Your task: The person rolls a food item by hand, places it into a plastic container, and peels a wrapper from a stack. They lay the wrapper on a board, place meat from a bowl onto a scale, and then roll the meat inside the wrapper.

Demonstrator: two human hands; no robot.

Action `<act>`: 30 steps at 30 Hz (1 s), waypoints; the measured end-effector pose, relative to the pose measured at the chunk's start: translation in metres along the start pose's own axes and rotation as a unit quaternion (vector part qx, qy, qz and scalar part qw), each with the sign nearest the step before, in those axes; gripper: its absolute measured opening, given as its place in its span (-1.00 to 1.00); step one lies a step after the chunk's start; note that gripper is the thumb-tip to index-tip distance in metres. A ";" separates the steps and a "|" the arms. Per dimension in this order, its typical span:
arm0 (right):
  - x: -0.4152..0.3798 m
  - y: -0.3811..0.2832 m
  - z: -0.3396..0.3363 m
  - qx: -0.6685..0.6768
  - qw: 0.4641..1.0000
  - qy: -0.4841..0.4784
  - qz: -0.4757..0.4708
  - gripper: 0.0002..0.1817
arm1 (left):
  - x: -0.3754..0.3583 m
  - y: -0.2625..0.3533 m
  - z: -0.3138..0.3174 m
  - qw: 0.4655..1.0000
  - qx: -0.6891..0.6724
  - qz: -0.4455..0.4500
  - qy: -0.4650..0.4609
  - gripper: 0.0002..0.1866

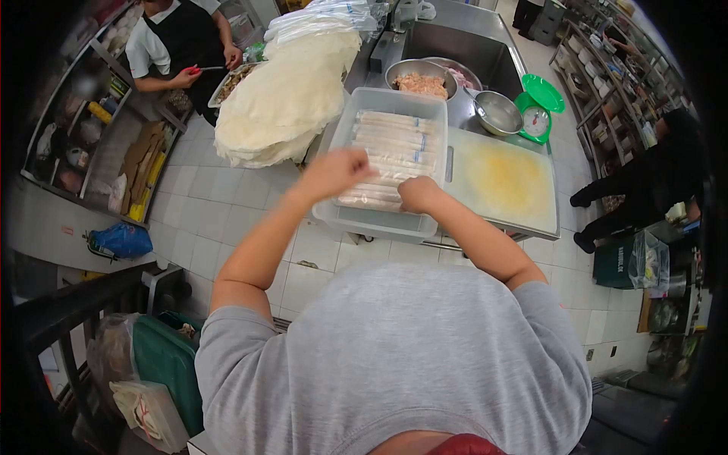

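A translucent plastic bin (349, 125) holds several pale rolls in clear plastic wrap (394, 140), laid side by side across it. Above the bin's left side is my left hand (337, 173), its fingers curled and slightly blurred; what they hold, if anything, is hidden. My right hand (419, 195) is closed at the right end of the nearer wrapped rolls, its fingertips pointing down and partly hidden. A large stack of thin pale round wrapper sheets (280, 98) lies left of the bin. To its right is a cutting board (508, 178) with a yellow stain.
Behind the bin stand a bowl of chopped pinkish filling (422, 82), a metal bowl (498, 114), a green scale (537, 121) and a sink (462, 49). A co-worker (182, 53) stands at the upper left; another person (644, 182) is at the right, beside shelving.
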State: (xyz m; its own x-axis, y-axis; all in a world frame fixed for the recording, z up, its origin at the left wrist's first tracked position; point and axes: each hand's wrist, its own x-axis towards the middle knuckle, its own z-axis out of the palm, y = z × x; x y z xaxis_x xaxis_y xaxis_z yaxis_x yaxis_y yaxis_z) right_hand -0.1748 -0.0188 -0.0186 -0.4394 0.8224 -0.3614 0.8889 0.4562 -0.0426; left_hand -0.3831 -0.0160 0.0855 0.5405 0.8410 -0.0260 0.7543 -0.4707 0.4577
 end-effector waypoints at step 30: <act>0.118 -0.055 -0.178 0.210 0.816 0.428 -0.327 -0.85 | -0.028 -0.120 -0.074 0.868 0.033 -0.255 0.424 -0.41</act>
State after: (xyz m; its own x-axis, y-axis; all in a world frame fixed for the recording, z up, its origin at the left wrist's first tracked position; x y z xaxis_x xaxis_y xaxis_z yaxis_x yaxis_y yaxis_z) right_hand -0.2990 0.1135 0.1069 -0.6076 0.4689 0.6410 0.3160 0.8832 -0.3466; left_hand -0.5162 0.0368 0.0975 -0.3176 0.8253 0.4669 0.8500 0.0296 0.5259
